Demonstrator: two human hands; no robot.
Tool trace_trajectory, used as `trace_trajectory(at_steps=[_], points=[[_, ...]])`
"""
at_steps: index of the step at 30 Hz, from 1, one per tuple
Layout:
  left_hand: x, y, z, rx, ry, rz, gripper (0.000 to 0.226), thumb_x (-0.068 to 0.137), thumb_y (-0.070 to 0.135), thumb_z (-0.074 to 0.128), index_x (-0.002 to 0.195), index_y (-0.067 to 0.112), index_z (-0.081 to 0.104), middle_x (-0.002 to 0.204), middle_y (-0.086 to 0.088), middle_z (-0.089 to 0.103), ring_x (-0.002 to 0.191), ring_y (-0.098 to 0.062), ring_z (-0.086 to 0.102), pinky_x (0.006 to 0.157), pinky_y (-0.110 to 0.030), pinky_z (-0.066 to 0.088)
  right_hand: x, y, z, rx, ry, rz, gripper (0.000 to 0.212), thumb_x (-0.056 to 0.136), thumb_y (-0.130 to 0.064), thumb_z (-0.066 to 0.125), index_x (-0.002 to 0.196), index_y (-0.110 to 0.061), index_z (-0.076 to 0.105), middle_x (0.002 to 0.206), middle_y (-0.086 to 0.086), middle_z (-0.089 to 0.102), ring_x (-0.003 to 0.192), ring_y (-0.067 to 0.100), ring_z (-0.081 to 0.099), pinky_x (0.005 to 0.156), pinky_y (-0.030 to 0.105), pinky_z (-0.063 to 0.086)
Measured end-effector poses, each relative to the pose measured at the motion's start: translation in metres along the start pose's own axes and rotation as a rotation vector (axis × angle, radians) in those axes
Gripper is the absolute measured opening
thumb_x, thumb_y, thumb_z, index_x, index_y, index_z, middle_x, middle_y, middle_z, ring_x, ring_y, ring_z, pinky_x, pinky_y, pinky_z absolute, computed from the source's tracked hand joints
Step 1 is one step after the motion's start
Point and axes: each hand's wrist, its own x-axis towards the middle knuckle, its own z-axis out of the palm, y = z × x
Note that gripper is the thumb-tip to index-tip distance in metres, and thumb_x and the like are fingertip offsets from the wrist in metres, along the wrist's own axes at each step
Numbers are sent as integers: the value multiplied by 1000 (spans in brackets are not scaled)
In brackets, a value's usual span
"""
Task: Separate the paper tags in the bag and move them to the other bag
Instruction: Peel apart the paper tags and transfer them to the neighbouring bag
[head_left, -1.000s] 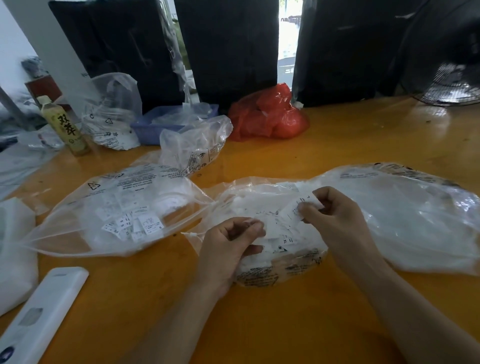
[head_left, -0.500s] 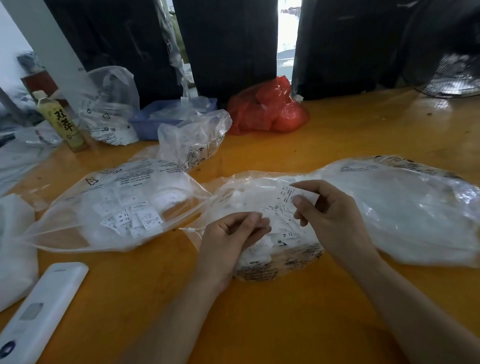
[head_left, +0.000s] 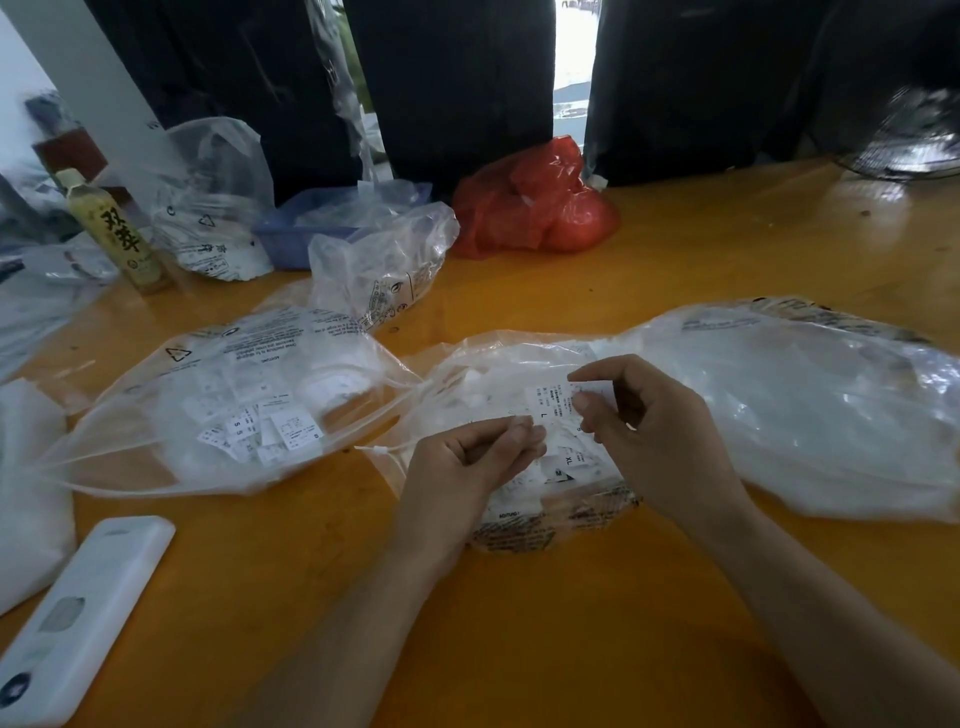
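Both hands over the near bag (head_left: 545, 525) at 12. Right hand (head_left: 660, 436) pinches an "L" tag (head_left: 550, 402) between thumb and forefinger; left hand (head_left: 467, 467) pinches its lower-left edge, fingers curled. Tag sits above the loose pile. Second bag (head_left: 234, 400), with tags inside, at 10.

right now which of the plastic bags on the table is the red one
The red bag at the far edge of the table, beside the blue tray. The clear bag of tags and the other bags are transparent.
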Motion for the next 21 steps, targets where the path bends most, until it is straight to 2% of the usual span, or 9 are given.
trace_trajectory(at_steps=[3, 6, 10, 14, 17, 19, 21], points=[[0, -1, -1, 23, 7, 8, 18, 95, 27, 78, 110, 18, 82, 109, -11, 81, 106, -27, 78, 92, -26, 60, -1, -1, 2, -105, 18, -102, 15, 98, -21, 69, 110, -29, 69, 89, -25, 67, 85, 0, 65, 70, 11, 51], [0, -3, -2, 51, 30, 21, 20, 94, 27, 78, 110, 17, 83, 105, -10, 82, 104, -26, 79, 91, -26, 61, 0, 0, 2, -158, -2, -141, 13, 97, -19, 69, 109, -24, 71, 93, -29, 63, 90, -2, 62, 72, 8, 49], [1, -5, -4, 171, 59, 58, 20, 95, 27, 77, 111, 17, 82, 99, -4, 82, 97, -21, 80, 88, -31, 63, 2, 3, 0, -183, -86, -142, 13, 96, -15, 71, 106, -24, 73, 90, -27, 64, 89, -1, 63, 72, 9, 49], [-4, -2, -4, 299, 32, 87, 14, 92, 40, 76, 105, 41, 82, 98, 10, 82, 78, -20, 81, 72, -27, 65, 1, 6, 1, -176, -176, -124, 18, 97, -20, 70, 112, -30, 72, 93, -31, 63, 92, -7, 63, 74, 7, 50], [-5, -1, -2, 315, 38, 87, 13, 91, 43, 77, 102, 48, 81, 97, 12, 82, 75, -18, 80, 62, -26, 64, -2, 7, 6, -91, -164, -18, 31, 96, -33, 70, 125, -41, 60, 97, -23, 64, 91, -5, 65, 73, 13, 55], [-4, -1, -2, 293, 58, 73, 17, 86, 50, 77, 103, 47, 82, 96, 7, 82, 77, -20, 81, 61, -32, 65, -1, 6, 6, 22, -82, 64, 25, 95, -33, 71, 115, -42, 58, 94, -17, 69, 84, 0, 69, 69, 17, 57], [-3, -1, -3, 277, 82, 59, 25, 83, 56, 77, 105, 46, 81, 96, 5, 82, 76, -23, 80, 64, -40, 67, 1, 5, 5, 58, -51, 91, 15, 96, -29, 71, 101, -41, 63, 89, -18, 72, 78, 3, 70, 67, 19, 57]])
